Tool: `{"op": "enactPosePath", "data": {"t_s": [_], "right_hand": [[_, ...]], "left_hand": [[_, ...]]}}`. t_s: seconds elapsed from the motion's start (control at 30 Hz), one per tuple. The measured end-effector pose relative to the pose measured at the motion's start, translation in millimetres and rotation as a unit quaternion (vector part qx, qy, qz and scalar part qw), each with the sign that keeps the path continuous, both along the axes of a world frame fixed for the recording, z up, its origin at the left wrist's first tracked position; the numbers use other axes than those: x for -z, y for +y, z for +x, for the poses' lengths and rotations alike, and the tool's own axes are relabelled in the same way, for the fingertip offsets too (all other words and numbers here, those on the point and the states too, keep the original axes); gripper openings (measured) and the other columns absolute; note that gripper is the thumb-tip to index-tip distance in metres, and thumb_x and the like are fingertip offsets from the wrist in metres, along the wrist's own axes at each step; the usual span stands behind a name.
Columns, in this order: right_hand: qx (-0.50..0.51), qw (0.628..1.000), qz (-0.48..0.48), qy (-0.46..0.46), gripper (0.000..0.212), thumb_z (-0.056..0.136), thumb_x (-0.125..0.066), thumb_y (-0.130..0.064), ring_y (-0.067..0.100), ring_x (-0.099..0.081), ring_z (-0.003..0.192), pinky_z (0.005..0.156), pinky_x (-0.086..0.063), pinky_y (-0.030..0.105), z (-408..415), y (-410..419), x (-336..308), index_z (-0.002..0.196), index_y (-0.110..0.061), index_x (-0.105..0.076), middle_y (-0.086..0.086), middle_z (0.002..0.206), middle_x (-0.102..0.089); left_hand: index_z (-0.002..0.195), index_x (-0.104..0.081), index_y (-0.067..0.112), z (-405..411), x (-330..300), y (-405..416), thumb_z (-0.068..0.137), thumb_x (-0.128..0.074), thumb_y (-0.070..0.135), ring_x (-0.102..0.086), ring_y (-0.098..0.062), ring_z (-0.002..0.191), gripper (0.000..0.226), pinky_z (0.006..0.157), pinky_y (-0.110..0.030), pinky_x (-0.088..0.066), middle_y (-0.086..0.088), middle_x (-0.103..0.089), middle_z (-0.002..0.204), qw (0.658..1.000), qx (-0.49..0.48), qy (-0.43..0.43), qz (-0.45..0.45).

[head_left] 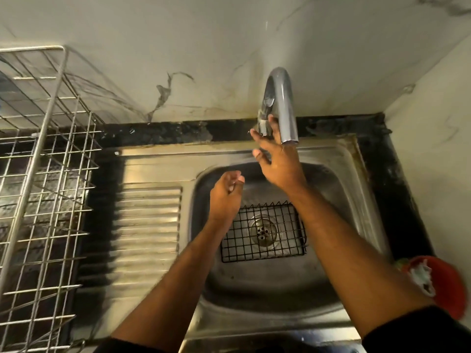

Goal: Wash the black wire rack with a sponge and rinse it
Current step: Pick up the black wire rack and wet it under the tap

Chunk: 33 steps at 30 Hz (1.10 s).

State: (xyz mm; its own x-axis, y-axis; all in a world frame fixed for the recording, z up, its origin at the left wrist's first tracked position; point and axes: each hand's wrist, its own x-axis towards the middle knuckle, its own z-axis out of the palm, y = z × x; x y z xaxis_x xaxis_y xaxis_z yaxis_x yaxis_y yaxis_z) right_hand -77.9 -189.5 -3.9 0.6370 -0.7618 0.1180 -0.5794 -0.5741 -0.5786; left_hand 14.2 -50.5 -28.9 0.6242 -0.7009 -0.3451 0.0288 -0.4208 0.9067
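The black wire rack (263, 233) lies flat on the bottom of the steel sink (339, 179), over the drain. My left arm covers its left edge. My left hand (225, 193) hovers above the basin with its fingers loosely curled and nothing in it. My right hand (276, 159) reaches up to the chrome tap (281, 103), fingers spread, fingertips touching the tap's lever at its base. No water runs from the spout. No sponge is in view.
A ribbed steel drainboard (149, 225) lies left of the basin. A silver wire dish rack (43, 179) stands on the black counter at far left. A red and white cloth-like item (438, 278) sits at the sink's right edge. Marble walls close the back and right.
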Motion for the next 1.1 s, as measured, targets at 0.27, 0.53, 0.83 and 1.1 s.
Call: {"op": "enactPosePath", "data": {"t_s": [0.27,0.53,0.83,1.1], "right_hand": [[0.171,0.872,0.373,-0.267,0.031,0.105,-0.048,-0.027,0.015,-0.066,0.070,0.064,-0.056,0.029,-35,31,-43,0.100,-0.008,-0.073,0.007,0.080,-0.072],[0.207,0.903,0.292,-0.238,0.030,0.102,-0.052,-0.033,0.008,-0.066,0.074,0.069,-0.057,0.027,-57,34,-50,0.101,-0.014,-0.075,0.001,0.085,-0.075],[0.177,0.804,0.489,-0.289,0.034,0.105,-0.048,-0.029,0.015,-0.067,0.070,0.062,-0.055,0.025,-22,39,-46,0.095,-0.006,-0.071,0.007,0.080,-0.072],[0.218,0.570,0.690,-0.389,0.028,0.101,-0.046,-0.021,0.008,-0.052,0.053,0.047,-0.040,0.017,-12,34,-53,0.079,-0.016,-0.063,0.000,0.066,-0.059]], "left_hand": [[0.099,-0.069,0.011,-31,-32,-43,0.106,-0.047,0.031,-0.071,-0.018,0.081,0.031,0.089,-0.040,-0.056,-0.007,-0.072,0.086,0.948,0.001,0.306,-0.090],[0.067,-0.059,0.016,-52,-49,-72,0.103,-0.043,0.039,-0.052,-0.011,0.050,0.046,0.047,-0.024,-0.044,0.002,-0.055,0.057,0.993,0.082,0.042,-0.077],[0.099,-0.067,0.019,-14,3,-2,0.097,-0.059,0.030,-0.066,-0.020,0.093,0.014,0.079,-0.034,-0.054,0.000,-0.069,0.098,0.980,0.067,-0.137,0.128],[0.141,-0.039,0.001,-18,25,36,0.096,-0.063,0.039,-0.059,-0.022,0.096,0.063,0.073,-0.025,-0.049,-0.012,-0.058,0.120,0.947,-0.019,0.042,0.317]]}}
